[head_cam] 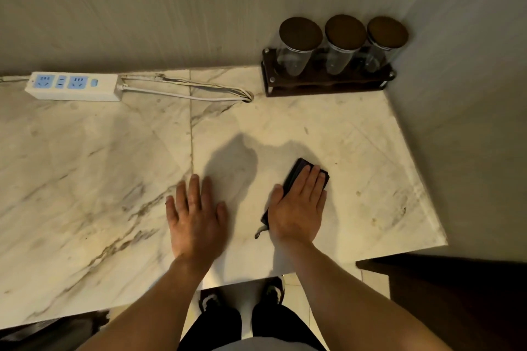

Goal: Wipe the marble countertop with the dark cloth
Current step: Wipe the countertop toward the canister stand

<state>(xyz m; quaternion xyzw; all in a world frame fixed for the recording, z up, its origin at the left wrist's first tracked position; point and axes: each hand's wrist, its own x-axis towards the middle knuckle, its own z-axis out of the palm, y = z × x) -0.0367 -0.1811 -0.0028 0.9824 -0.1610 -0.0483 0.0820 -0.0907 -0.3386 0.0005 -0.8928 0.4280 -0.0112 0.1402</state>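
The white marble countertop (85, 168) with grey-brown veins fills the middle of the head view. A folded dark cloth (296, 172) lies on it right of centre. My right hand (299, 205) presses flat on top of the cloth, fingers together, so most of the cloth is hidden; a dark corner and a small loop stick out at the wrist side. My left hand (196, 214) rests flat on the bare marble to the left of the cloth, fingers spread, holding nothing.
A white power strip (74, 86) with its coiled cable (199, 91) lies along the back wall at left. A dark wooden rack (325, 84) with three lidded glass jars stands in the back right corner. The counter's front edge runs just above my feet.
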